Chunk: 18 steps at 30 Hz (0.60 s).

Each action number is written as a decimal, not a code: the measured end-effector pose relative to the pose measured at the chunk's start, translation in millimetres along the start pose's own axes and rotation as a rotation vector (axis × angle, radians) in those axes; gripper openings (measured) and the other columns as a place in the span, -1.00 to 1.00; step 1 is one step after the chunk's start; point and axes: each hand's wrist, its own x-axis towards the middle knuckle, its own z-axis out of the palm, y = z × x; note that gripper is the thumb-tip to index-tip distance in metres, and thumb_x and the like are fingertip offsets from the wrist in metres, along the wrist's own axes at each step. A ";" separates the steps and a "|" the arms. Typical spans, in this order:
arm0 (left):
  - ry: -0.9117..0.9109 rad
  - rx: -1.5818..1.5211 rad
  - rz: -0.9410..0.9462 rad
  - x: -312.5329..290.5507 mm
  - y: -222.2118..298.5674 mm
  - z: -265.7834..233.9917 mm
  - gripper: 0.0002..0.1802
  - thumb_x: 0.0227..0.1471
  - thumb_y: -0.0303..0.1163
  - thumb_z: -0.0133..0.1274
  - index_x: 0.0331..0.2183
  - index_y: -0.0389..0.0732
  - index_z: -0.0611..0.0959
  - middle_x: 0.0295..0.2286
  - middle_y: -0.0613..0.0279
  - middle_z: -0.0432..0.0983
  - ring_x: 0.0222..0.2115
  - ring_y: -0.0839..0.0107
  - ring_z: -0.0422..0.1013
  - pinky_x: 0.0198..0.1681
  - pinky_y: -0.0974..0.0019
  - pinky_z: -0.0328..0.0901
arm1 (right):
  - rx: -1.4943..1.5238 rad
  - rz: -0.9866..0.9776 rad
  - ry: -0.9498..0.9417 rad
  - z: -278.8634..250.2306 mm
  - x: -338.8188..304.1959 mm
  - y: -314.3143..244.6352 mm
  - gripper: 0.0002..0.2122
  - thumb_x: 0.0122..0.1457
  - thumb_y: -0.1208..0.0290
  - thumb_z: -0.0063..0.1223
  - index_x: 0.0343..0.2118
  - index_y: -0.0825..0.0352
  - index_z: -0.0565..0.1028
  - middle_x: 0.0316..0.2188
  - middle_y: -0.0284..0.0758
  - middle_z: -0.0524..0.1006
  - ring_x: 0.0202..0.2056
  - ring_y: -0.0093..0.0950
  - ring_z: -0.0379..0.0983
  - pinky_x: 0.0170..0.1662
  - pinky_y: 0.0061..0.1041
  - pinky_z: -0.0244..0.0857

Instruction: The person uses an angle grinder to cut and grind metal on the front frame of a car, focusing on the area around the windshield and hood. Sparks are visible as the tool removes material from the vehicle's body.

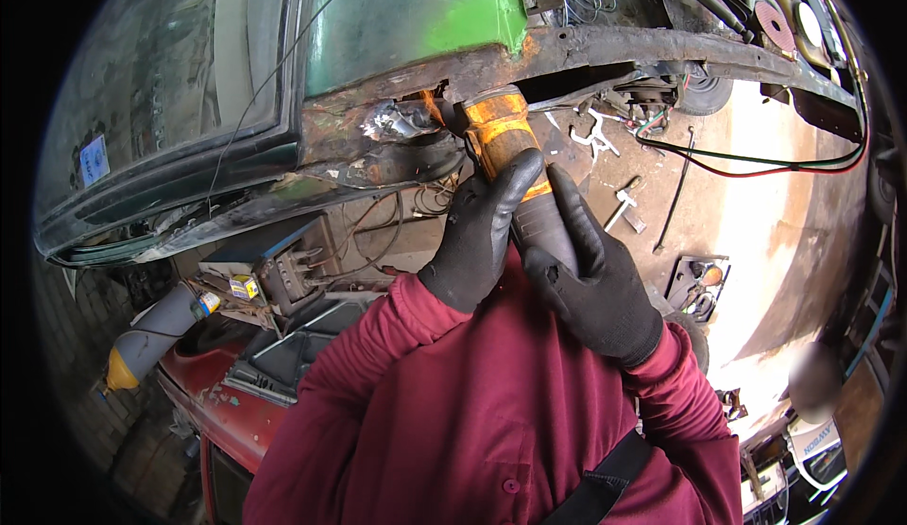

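Note:
An orange and dark-grey angle grinder is held in front of me, its head up against the rusty edge of a car body. My left hand, in a black glove, is closed around the left side of its body. Wrapped around the grey rear part of the grinder from the right is my right hand, also in a black glove. An orange streak, like sparks, shows at the grinder's head. Close by, a patch of bare shiny metal stands out on the car sill. The grinder's disc is mostly hidden.
A grey cylinder with a yellow end and a box-shaped machine with cables stand left. A red car is below them. Hoses, a long bar and a hammer-like tool lie at right.

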 end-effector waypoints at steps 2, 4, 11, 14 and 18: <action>-0.019 0.008 -0.008 -0.5 -0.4 -3.2 -0.49 0.52 -0.52 -0.02 0.39 -0.04 0.57 0.17 -0.06 0.62 0.17 0.02 0.60 0.29 0.04 0.46 | 0.002 -0.002 0.001 0.5 0.0 1.5 -0.20 0.52 0.35 0.18 0.68 0.39 0.02 0.41 -0.05 0.51 0.38 -0.36 0.44 0.45 -0.33 0.27; -0.058 0.312 0.170 -1.8 -2.1 -7.3 -0.41 0.48 -0.59 -0.02 0.42 -0.04 0.53 0.17 -0.07 0.62 0.18 0.00 0.60 0.30 0.02 0.47 | -0.010 -0.021 0.006 0.9 0.3 3.2 -0.20 0.52 0.35 0.18 0.68 0.39 0.02 0.41 -0.06 0.51 0.38 -0.36 0.45 0.45 -0.33 0.27; -0.035 0.638 0.585 -6.2 -11.0 -8.2 -0.38 0.47 -0.63 -0.03 0.43 0.00 0.53 0.15 -0.03 0.62 0.18 0.07 0.59 0.29 0.04 0.48 | 0.006 -0.010 0.000 0.4 -0.9 6.7 -0.20 0.52 0.33 0.17 0.69 0.37 0.02 0.40 -0.09 0.51 0.36 -0.39 0.45 0.43 -0.35 0.28; -0.037 0.565 0.554 -6.5 -8.2 -5.9 -0.42 0.50 -0.60 -0.05 0.41 0.03 0.56 0.13 0.00 0.63 0.15 0.11 0.61 0.27 0.09 0.48 | -0.036 -0.017 0.006 -0.3 -1.3 7.8 -0.20 0.52 0.33 0.18 0.69 0.36 0.03 0.39 -0.11 0.52 0.34 -0.41 0.46 0.41 -0.37 0.30; -0.013 0.505 0.485 -7.5 0.3 -1.2 -0.59 0.57 -0.34 0.04 0.32 -0.16 0.61 0.04 0.11 0.67 0.07 0.28 0.62 0.22 0.17 0.48 | 0.008 -0.019 0.058 3.3 -1.6 8.8 -0.18 0.46 0.22 0.24 0.65 0.38 0.11 0.36 -0.08 0.55 0.32 -0.28 0.49 0.41 -0.29 0.31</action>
